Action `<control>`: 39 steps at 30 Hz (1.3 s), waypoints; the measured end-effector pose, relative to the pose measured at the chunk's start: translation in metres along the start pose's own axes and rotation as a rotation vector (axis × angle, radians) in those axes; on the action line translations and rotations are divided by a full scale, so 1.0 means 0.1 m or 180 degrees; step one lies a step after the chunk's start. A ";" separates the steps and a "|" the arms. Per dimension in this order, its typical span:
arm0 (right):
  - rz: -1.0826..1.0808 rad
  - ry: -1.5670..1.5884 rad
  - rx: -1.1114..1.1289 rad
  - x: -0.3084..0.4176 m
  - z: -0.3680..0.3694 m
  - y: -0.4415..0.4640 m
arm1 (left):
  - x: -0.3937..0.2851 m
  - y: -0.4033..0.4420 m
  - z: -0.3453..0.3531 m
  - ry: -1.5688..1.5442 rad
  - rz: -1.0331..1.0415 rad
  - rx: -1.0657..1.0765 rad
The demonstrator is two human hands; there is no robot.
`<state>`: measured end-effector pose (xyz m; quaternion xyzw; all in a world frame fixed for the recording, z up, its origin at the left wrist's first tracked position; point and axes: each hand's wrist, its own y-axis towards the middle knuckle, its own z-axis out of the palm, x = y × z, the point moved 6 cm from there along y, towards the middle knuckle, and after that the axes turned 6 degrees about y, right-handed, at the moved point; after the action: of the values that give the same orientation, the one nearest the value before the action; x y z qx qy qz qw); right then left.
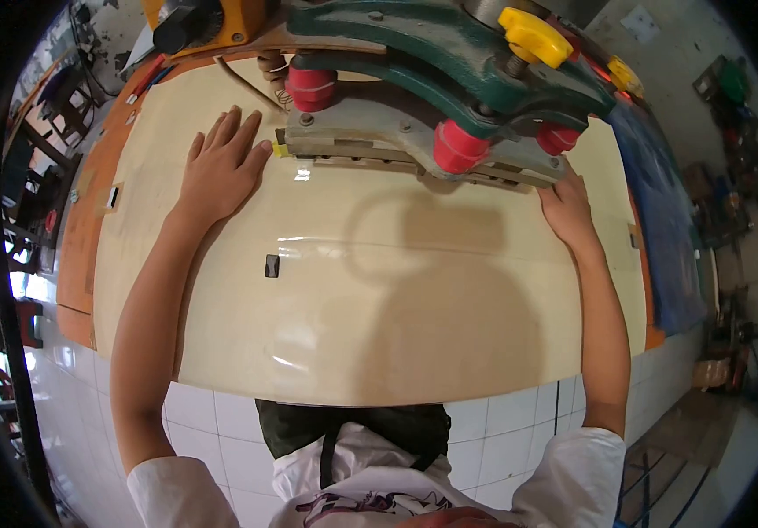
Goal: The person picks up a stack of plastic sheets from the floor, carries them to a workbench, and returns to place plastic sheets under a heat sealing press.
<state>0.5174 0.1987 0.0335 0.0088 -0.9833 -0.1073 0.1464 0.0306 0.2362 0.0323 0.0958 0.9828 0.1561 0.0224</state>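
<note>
My left hand [223,169] lies flat on a large cream sheet [326,308], fingers spread, with the thumb close to a small yellow piece [281,150] at the left end of a metal press head [353,136]. At the head's right end, my right hand [566,207] rests on the sheet. Its fingers look stretched out, though the machine partly hides them. Nothing shows in either hand. The press head hangs low across the sheet under a dark green cast frame [379,31], with red cylindrical mounts [461,145]. Whether it touches the sheet I cannot tell.
A yellow knob [533,37] tops the frame, and an orange housing [236,22] is at the back left. A small dark patch [272,266] marks the sheet. The orange-brown table [75,286] shows at the left; blue plastic film [661,220] hangs at the right.
</note>
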 end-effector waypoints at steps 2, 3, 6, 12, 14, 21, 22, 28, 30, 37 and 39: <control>0.0010 -0.0007 0.0005 0.03 -0.01 -0.01 | 0.00 0.00 -0.01 -0.0008 0.0023 -0.0023; 0.0048 -0.0001 -0.0007 0.05 -0.01 -0.01 | 0.00 0.00 -0.01 0.0010 0.0047 -0.0032; 0.0039 -0.0008 -0.0040 0.03 0.00 0.00 | 0.00 -0.01 -0.01 0.0010 0.0071 -0.0036; -0.0001 -0.0019 -0.0033 0.05 -0.01 -0.02 | -0.01 0.01 -0.02 0.0009 -0.0087 0.0302; 0.0003 0.0012 -0.0038 0.04 0.00 -0.01 | -0.01 0.01 -0.03 0.0008 -0.0074 0.0302; 0.0084 -0.0004 -0.0060 0.08 -0.03 -0.01 | -0.01 0.01 -0.02 0.0034 -0.0082 0.0311; 0.0085 0.0017 -0.0057 0.08 -0.03 -0.01 | -0.01 0.02 -0.02 0.0019 -0.0084 0.0310; -0.0046 -0.0104 -0.0134 0.04 -0.01 -0.01 | 0.01 0.02 0.00 -0.0049 0.0019 0.0034; -0.0061 -0.0140 -0.0130 0.02 0.00 0.00 | 0.01 0.02 0.00 -0.0058 0.0023 0.0049; -0.0135 -0.0067 -0.0171 0.04 -0.03 0.00 | -0.02 0.03 -0.03 -0.0037 -0.0116 0.0330; -0.0129 -0.0088 -0.0210 0.03 -0.02 0.00 | -0.03 0.03 -0.05 -0.0075 -0.0120 0.0335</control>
<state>0.5154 0.1983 0.0367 0.0224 -0.9808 -0.1428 0.1307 0.0332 0.2370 0.0384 0.0802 0.9910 0.1027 0.0319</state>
